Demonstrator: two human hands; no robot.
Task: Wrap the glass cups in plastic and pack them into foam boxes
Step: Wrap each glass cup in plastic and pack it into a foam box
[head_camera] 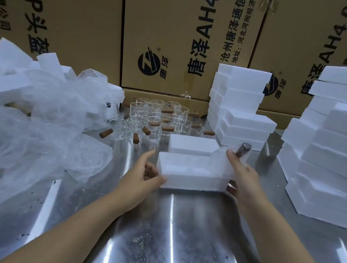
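An open white foam box (187,171) lies on the steel table in front of me. My left hand (144,175) holds its near left corner, thumb on the front wall. My right hand (242,177) grips a plastic-wrapped glass cup (225,162) at the box's right end; the cup's brown wooden handle (244,150) sticks up above my fingers. A second foam piece (192,144) lies just behind the box. Several unwrapped glass cups (155,116) with brown handles stand farther back in the middle.
A heap of clear plastic wrap (40,130) and loose foam pieces (7,75) fills the left side. Stacks of foam boxes stand at the back right (239,108) and far right (333,152). Large printed cardboard cartons (178,35) wall off the back.
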